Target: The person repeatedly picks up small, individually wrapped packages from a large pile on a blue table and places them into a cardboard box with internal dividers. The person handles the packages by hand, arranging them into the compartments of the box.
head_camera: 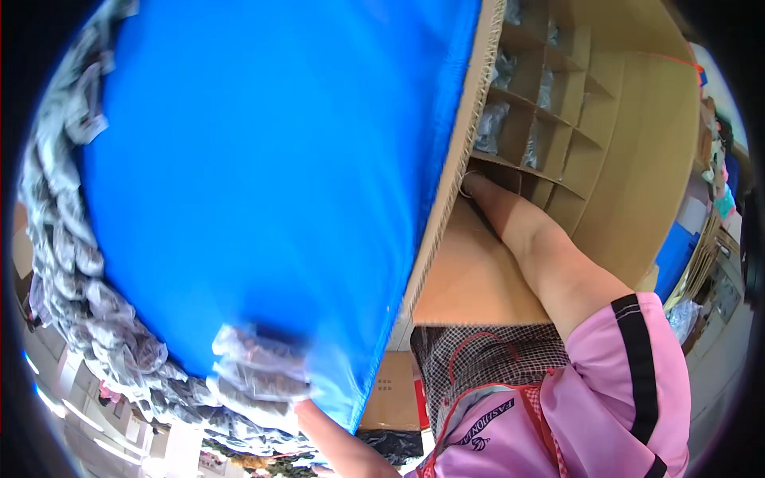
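Several clear plastic bags with dark contents [260, 373] are bunched at my left hand [302, 406], blurred and low over the blue sheet [269, 167]. The bags hide most of its fingers, which appear closed on them. My right forearm reaches down into a large cardboard box [645, 137]. A thin bracelet [465, 184] shows at the wrist, while the right hand itself is out of sight behind the box's near wall. Cardboard dividers [553, 128] split the box into cells, and several cells hold clear-bagged items [493, 125].
A long heap of plastic-bagged items [72, 239] curves along the left and lower edge of the blue sheet. The box's corrugated edge [445, 203] borders the sheet. Below lie another cardboard box [388, 394] and a black plastic bag [391, 445]. Flattened cardboard [699, 263] stands at the right.
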`<state>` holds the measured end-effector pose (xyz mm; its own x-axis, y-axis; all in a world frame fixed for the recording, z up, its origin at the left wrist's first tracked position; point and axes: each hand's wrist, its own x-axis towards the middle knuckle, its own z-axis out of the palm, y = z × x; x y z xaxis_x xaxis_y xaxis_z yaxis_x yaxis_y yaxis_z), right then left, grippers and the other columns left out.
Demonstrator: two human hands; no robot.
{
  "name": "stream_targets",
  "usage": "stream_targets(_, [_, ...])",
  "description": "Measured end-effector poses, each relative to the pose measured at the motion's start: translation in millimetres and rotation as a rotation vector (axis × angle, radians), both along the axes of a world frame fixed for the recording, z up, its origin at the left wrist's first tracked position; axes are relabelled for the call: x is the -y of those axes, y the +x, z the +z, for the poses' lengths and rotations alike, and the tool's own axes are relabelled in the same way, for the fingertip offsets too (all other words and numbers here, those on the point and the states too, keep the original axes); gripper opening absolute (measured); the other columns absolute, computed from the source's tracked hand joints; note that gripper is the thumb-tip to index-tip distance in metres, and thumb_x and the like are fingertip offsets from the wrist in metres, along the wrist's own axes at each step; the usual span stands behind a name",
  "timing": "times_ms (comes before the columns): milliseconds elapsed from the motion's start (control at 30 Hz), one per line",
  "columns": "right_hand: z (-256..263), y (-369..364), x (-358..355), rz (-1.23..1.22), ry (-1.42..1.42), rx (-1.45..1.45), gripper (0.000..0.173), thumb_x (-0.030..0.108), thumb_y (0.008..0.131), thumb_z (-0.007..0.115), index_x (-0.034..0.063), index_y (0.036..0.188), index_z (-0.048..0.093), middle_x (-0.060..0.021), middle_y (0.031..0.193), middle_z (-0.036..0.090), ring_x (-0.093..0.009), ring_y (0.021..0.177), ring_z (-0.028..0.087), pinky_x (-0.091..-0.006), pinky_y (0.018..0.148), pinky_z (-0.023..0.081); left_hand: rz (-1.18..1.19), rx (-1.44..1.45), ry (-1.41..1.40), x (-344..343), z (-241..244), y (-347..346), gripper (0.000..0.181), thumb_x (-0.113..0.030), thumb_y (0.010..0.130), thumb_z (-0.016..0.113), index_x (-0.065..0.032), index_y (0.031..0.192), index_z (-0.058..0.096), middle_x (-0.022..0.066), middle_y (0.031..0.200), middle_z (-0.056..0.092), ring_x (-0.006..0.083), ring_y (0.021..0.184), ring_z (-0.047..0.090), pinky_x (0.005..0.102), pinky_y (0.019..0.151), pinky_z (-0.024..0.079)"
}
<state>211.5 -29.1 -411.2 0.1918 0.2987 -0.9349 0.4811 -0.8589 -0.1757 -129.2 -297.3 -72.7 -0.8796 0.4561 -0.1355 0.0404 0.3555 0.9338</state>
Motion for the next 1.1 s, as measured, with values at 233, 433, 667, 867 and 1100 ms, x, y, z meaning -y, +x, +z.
stream_targets(233, [260, -29, 11, 0.45, 0.606, -0.204, 0.019, 0.015, 0.086, 0.063, -0.001, 0.096, 0.063, -0.0112, 0.083, 0.066, -0.015, 0.076, 0.062, -0.0312, 0.072, 0.05, -0.019, 0.949, 0.316, 5, 42, 28, 0.069, -0.01, 0.059, 0.075, 0.0027, 0.123, 0.052, 0.0125, 0.11, 0.063, 0.0267, 0.096, 0.063, 0.0397, 0.084, 0.052])
stream_targets(433, [453, -64, 88, 0.454, 0.466, -1.238, 0.122, 0.046, 0.063, 0.084, 0.0076, 0.149, 0.006, -0.0206, 0.145, 0.026, -0.034, 0.136, 0.027, -0.0441, 0.11, 0.028, -0.541, 1.087, 0.201, -43, 86, 89, 0.084, -0.005, 0.056, 0.081, 0.0005, 0.131, 0.044, 0.0108, 0.118, 0.059, 0.0248, 0.108, 0.057, 0.0382, 0.095, 0.045])
stream_targets(667, [462, -63, 83, 0.159, 0.478, -1.156, 0.098, 0.016, 0.064, 0.087, 0.0056, 0.143, 0.03, -0.0053, 0.129, 0.049, -0.016, 0.118, 0.047, -0.032, 0.102, 0.038, -0.718, 0.685, 0.242, -104, 123, 142, 0.098, -0.051, 0.074, 0.073, -0.0085, 0.143, 0.018, 0.0119, 0.132, 0.042, 0.0249, 0.125, 0.041, 0.0389, 0.103, 0.036])
stream_targets(867, [443, -15, 27, -0.115, 0.449, -1.055, 0.062, 0.001, 0.068, 0.079, 0.0054, 0.123, 0.051, -0.0059, 0.111, 0.061, -0.017, 0.101, 0.059, -0.0353, 0.089, 0.049, -0.847, 0.38, 0.207, -155, 106, 141, 0.105, -0.058, 0.076, 0.065, 0.0003, 0.145, 0.01, 0.0213, 0.144, 0.029, 0.035, 0.135, 0.027, 0.0417, 0.112, 0.021])
stream_targets(1100, [261, 43, -3, -0.397, 0.192, -0.549, 0.046, -0.004, 0.07, 0.073, 0.0035, 0.113, 0.055, -0.0097, 0.1, 0.066, -0.023, 0.088, 0.065, -0.04, 0.078, 0.055, -0.389, -0.982, -0.601, -153, -2, 29, 0.051, -0.037, 0.093, 0.051, -0.0042, 0.131, 0.045, 0.0207, 0.142, 0.038, 0.0358, 0.132, 0.035, 0.048, 0.104, 0.026])
